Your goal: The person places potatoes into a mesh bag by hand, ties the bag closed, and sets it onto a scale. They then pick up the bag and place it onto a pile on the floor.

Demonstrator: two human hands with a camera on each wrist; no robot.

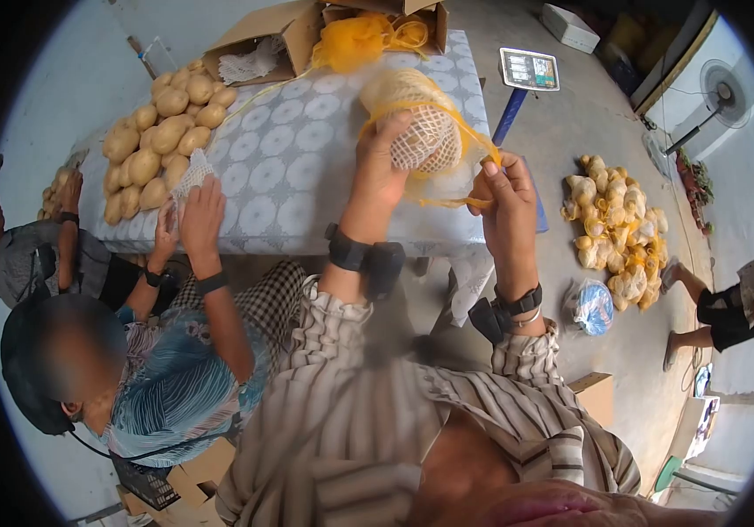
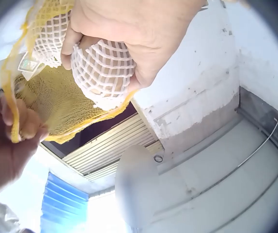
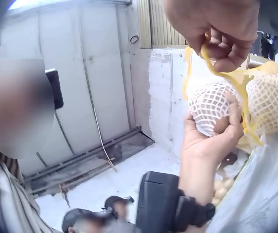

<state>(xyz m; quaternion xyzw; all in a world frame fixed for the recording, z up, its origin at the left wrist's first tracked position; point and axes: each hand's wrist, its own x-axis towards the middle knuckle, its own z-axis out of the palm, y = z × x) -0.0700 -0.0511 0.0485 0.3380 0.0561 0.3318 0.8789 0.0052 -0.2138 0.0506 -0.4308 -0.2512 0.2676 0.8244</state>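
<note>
My left hand [image 1: 381,162] grips a tan, potato-like piece of produce [image 2: 105,73] in a white foam net sleeve, at the mouth of a yellow mesh bag [image 2: 61,99]. Thumb and fingers of my right hand [image 1: 505,189] pinch the bag's yellow rim and pull it out to one side. Another foam-sleeved piece [image 3: 270,102] shows inside the bag in the right wrist view. The bag is held up over the patterned tablecloth [image 1: 263,189]. Part of the gripped piece is hidden by my left hand.
Bare tan produce [image 1: 162,140] is heaped at the table's left, where a person's hands [image 1: 197,215] hold a white foam net [image 1: 192,173]. Cardboard boxes [image 1: 263,39] and yellow mesh bags [image 1: 346,44] lie at the back. A scale [image 1: 529,70] and filled bags [image 1: 619,228] stand right.
</note>
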